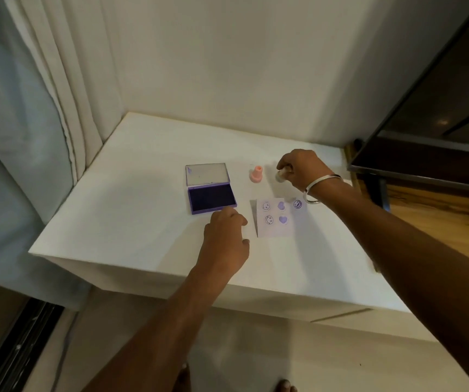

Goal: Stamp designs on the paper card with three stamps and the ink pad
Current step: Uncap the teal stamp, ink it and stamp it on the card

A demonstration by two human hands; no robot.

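Observation:
A white paper card [274,230] lies on the white table [142,222], bearing two smiley prints and two heart prints in purple. A round purple print [298,204] sits just right of the card. The purple ink pad [212,198] lies open left of the card, its clear lid folded back. A pink stamp [256,174] stands upright behind the card. My right hand [301,168] is shut on a pale stamp [281,175], held low beside the pink one. My left hand [225,236] rests on the table by the ink pad's near corner, fingers loosely curled, holding nothing.
White curtains [66,94] hang at the left against the table edge. A dark framed panel [440,108] stands at the right above a wooden surface [440,216]. The table's near edge drops to a floor where toes [285,387] show.

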